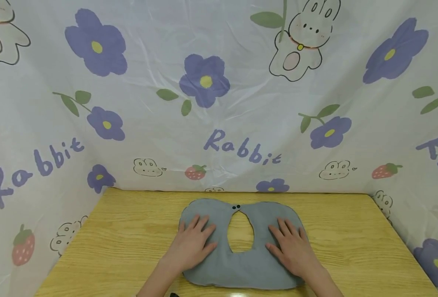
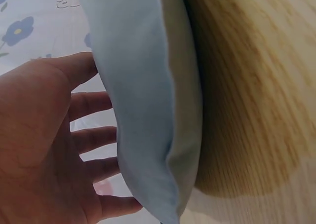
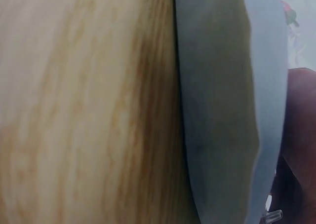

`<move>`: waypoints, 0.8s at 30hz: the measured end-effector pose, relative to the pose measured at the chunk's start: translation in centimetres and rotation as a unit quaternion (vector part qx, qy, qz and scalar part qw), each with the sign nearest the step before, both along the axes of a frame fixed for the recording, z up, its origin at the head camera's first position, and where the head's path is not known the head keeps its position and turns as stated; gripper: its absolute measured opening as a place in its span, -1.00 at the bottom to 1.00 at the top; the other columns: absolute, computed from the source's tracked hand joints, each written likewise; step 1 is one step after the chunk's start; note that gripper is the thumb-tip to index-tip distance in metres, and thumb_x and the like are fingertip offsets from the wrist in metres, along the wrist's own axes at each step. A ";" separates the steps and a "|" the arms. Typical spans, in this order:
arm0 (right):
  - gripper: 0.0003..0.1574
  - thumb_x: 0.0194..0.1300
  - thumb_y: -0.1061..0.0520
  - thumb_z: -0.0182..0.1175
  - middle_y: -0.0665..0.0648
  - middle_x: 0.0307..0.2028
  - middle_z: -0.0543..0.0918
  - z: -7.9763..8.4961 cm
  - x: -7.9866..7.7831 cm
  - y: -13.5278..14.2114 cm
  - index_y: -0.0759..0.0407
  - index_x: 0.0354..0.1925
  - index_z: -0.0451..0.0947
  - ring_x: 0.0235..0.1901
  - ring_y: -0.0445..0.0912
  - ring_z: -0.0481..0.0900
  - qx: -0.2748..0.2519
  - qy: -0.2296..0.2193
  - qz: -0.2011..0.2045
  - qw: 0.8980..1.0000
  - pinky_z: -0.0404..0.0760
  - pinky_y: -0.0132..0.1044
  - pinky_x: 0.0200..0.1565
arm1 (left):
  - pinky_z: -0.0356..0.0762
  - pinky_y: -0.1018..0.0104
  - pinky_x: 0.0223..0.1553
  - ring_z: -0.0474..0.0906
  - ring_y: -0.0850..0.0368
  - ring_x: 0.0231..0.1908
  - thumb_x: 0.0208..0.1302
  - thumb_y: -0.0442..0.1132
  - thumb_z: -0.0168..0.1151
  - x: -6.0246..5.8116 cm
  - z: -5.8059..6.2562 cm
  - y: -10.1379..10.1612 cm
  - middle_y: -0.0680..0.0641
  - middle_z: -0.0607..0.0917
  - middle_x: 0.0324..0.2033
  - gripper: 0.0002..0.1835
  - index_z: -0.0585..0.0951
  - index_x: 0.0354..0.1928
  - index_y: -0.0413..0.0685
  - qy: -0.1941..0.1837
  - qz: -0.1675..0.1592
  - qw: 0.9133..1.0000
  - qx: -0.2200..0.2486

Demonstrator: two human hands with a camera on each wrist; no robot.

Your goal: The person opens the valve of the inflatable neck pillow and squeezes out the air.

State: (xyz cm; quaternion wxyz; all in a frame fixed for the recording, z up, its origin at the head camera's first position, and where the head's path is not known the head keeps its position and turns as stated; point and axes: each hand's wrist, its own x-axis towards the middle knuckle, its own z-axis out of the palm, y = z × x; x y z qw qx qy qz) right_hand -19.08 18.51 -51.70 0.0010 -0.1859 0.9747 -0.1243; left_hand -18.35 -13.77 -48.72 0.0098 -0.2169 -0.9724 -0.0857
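A grey-blue padded cloth piece [image 1: 244, 270], bib-like in shape, lies flat on the wooden table. It has an oval hole in the middle and two small black snaps [image 1: 236, 207] at its top edge, just above the hole. On its left half rests my left hand [image 1: 192, 243], fingers spread. My right hand [image 1: 292, 247] lies the same way on the right half. In the left wrist view the left hand [image 2: 39, 135] touches the cloth's upper face [image 2: 133, 86] with straight fingers. The right wrist view shows the cloth's thick edge [image 3: 219, 105] and part of the right hand [image 3: 301, 125], its fingers hidden.
The light wooden table [image 1: 137, 231] extends to both sides of the cloth. A white sheet [image 1: 237, 123] printed with rabbits, purple flowers and strawberries hangs behind and at both sides. A small dark thing [image 1: 174, 294] shows at the bottom edge.
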 end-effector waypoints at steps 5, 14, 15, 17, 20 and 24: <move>-0.32 0.51 -0.21 0.16 0.38 0.45 0.31 -0.2 0.1 0.1 0.11 0.41 0.47 0.44 0.32 0.23 0.002 0.004 -0.002 1.000 0.19 0.50 0.26 | 0.25 -0.51 0.24 0.23 -0.33 0.44 0.46 0.14 0.22 -0.2 -0.3 -0.1 -0.22 0.41 0.42 -0.43 0.57 0.36 0.01 -0.012 -0.003 1.000 0.007; -0.31 0.52 -0.25 0.12 0.36 0.45 0.32 -0.5 0.0 0.3 0.09 0.41 0.46 0.44 0.31 0.24 0.004 0.004 -0.001 1.000 0.21 0.50 0.25 | 0.27 -0.49 0.23 0.22 -0.35 0.45 0.46 0.13 0.23 -0.1 -0.4 -0.2 -0.24 0.37 0.44 -0.43 0.57 0.36 -0.01 -0.025 -0.007 1.000 0.017; -0.31 0.52 -0.25 0.12 0.37 0.45 0.32 -0.5 0.0 0.3 0.10 0.41 0.46 0.44 0.31 0.24 0.003 0.004 -0.001 1.000 0.21 0.50 0.25 | 0.28 -0.49 0.23 0.22 -0.35 0.44 0.46 0.12 0.23 -0.1 -0.4 -0.3 -0.24 0.38 0.44 -0.43 0.57 0.36 -0.02 -0.025 -0.007 0.999 0.019; -0.30 0.53 -0.26 0.11 0.37 0.45 0.32 -0.4 0.0 0.3 0.10 0.41 0.46 0.44 0.31 0.24 -0.002 0.002 -0.001 1.000 0.21 0.50 0.25 | 0.28 -0.49 0.23 0.22 -0.36 0.44 0.46 0.12 0.24 0.0 -0.3 -0.3 -0.24 0.38 0.44 -0.43 0.57 0.36 -0.02 -0.025 -0.008 0.999 0.021; -0.30 0.53 -0.26 0.10 0.38 0.45 0.32 -0.3 0.1 0.4 0.11 0.40 0.47 0.44 0.32 0.24 -0.012 0.001 -0.002 1.000 0.21 0.51 0.24 | 0.32 -0.47 0.22 0.24 -0.36 0.43 0.45 0.11 0.26 0.0 -0.3 -0.3 -0.24 0.38 0.44 -0.43 0.57 0.37 -0.01 -0.021 -0.007 0.999 0.023; -0.32 0.53 -0.23 0.12 0.38 0.45 0.32 -0.1 0.4 0.6 0.11 0.40 0.47 0.44 0.33 0.23 -0.023 0.000 -0.005 1.000 0.22 0.52 0.24 | 0.37 -0.42 0.20 0.26 -0.35 0.42 0.45 0.11 0.26 0.2 -0.2 -0.3 -0.24 0.39 0.43 -0.42 0.55 0.38 0.01 -0.002 -0.010 1.000 0.020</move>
